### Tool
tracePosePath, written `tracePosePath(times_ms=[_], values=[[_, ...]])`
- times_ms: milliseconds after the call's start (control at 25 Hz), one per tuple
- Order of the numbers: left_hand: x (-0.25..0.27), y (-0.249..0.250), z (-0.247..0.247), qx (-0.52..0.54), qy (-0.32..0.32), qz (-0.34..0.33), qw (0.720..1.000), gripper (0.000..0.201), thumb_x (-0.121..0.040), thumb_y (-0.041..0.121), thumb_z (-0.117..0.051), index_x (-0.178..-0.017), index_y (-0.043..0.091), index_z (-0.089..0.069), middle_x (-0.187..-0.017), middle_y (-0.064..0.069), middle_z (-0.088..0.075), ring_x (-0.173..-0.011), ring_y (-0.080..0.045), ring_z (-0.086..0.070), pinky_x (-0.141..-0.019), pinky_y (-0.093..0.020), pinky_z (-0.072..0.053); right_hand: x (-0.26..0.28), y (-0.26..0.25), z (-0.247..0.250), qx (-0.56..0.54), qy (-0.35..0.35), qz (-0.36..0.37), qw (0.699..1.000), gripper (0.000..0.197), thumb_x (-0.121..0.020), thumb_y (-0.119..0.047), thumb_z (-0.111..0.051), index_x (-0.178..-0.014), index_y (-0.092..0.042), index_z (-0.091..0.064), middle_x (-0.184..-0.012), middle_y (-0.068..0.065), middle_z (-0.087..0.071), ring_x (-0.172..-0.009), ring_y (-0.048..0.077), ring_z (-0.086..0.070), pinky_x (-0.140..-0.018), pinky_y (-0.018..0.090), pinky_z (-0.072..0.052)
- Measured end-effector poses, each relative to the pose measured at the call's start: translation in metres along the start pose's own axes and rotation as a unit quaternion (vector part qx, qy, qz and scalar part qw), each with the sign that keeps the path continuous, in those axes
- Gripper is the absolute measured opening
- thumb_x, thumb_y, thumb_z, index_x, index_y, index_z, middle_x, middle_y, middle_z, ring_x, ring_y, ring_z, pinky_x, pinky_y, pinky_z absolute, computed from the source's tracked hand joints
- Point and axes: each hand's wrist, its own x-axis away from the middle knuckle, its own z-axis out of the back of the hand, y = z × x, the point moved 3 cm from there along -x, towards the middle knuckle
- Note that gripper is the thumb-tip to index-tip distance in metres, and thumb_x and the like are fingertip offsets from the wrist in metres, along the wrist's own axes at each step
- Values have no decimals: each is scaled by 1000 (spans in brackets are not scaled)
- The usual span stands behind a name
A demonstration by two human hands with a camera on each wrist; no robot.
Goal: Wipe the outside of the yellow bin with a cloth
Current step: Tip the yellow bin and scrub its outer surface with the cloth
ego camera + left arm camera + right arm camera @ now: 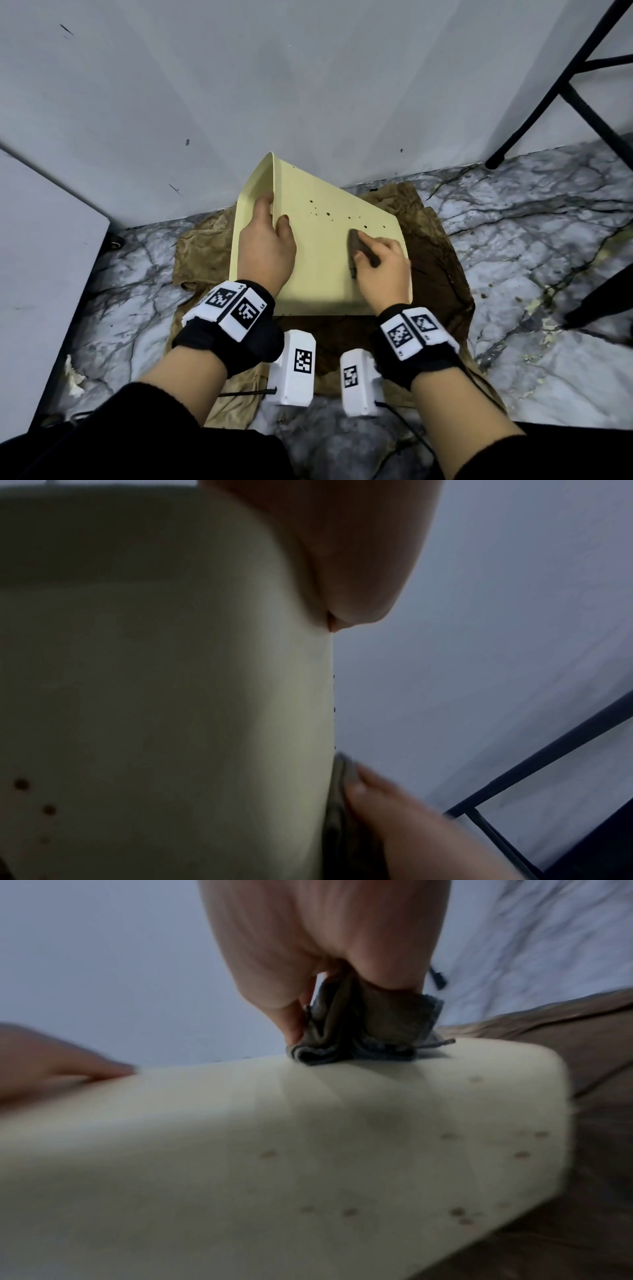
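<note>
The yellow bin (pixel 318 274) lies on its side on the floor, with a broad face turned up. Dark spots (pixel 329 214) dot that face. My left hand (pixel 267 236) grips the bin's upper left edge, thumb on the top face and fingers on the side face. My right hand (pixel 380 263) holds a folded dark cloth (pixel 359 246) and presses it onto the top face just below the spots. The right wrist view shows the cloth (pixel 359 1031) bunched under my fingers on the bin (pixel 274 1150). In the left wrist view the bin (pixel 154 669) fills the left side.
A crumpled brown sheet (pixel 438 274) lies under the bin on a marble floor (pixel 531 222). A white wall (pixel 239 85) stands close behind. Black metal frame legs (pixel 548 92) stand at the right, and a white panel (pixel 41 274) at the left.
</note>
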Motion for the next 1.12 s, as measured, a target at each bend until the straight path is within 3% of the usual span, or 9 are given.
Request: tracePosePath(times_ms=[120, 240, 320, 400, 520, 680, 880, 1040, 1120], values=[[0, 3, -2, 0, 11, -21, 1000, 36, -90, 10, -42, -126, 11, -41, -103, -19, -66, -93, -34, -60, -60, -21, -28, 12, -50, -25, 1, -36, 106, 994, 34, -85, -14, -55, -117, -26, -59, -117, 3, -55, -105, 25, -40, -85, 14, -22], [1, 3, -2, -1, 14, -35, 999, 36, -89, 8, -43, -125, 10, -43, -98, -20, -67, -89, -34, -61, -59, -22, -30, 16, -69, -30, -8, -49, 150, 987, 35, -85, -14, -55, -117, -27, -59, -112, 3, -56, -100, 24, -40, -85, 14, -23], [1, 2, -3, -2, 12, -42, 999, 35, -89, 8, -43, -124, 9, -43, -97, -20, -67, -88, -36, -60, -60, -23, -30, 11, -63, -26, -11, -54, 135, 989, 34, -86, -14, -54, -117, -27, -59, -112, 4, -56, -103, 24, -40, -89, 15, -25], [3, 3, -3, -8, 9, -48, 999, 35, -90, 8, -43, -125, 8, -43, -96, -21, -66, -86, -36, -59, -58, -23, -27, 1, -46, -19, -16, -43, 97, 994, 33, -85, -13, -55, -116, -26, -60, -114, 5, -55, -108, 27, -44, -99, 25, -32], [4, 4, -1, -11, 1, -38, 999, 38, -91, 9, -43, -129, 9, -40, -105, -20, -65, -92, -32, -58, -60, -19, -27, -14, -14, -5, -6, -13, 35, 999, 32, -85, -13, -56, -115, -23, -61, -117, 8, -55, -113, 32, -46, -104, 37, -37], [5, 4, 0, -6, -13, -20, 1000, 39, -92, 9, -41, -130, 10, -38, -111, -17, -62, -100, -31, -57, -62, -18, -27, -22, 29, 13, 11, 18, -43, 999, 31, -86, -16, -56, -116, -23, -60, -119, 9, -53, -109, 34, -48, -104, 40, -37], [-1, 10, 1, 10, -52, -20, 998, 33, -90, 3, -38, -123, 6, -35, -99, -2, -50, -81, -17, -45, -59, -21, -27, -25, 47, 18, 5, 48, -75, 996, 32, -85, -15, -57, -116, -21, -61, -119, 12, -53, -108, 36, -49, -103, 39, -37], [-7, 10, 3, 13, -60, -2, 998, 22, -85, -1, -38, -102, 11, -30, -74, 4, -46, -64, -17, -44, -52, -29, -22, -21, 48, 17, -2, 67, -72, 995, 31, -84, -13, -57, -114, -21, -62, -118, 11, -54, -108, 35, -49, -99, 34, -39], [-8, 10, 4, 0, -43, -1, 999, 22, -87, 0, -38, -107, 5, -34, -71, 1, -45, -63, -21, -44, -55, -30, -23, -20, 44, 14, -3, 72, -75, 995, 31, -84, -12, -57, -114, -20, -62, -119, 10, -54, -109, 36, -49, -97, 32, -38]])
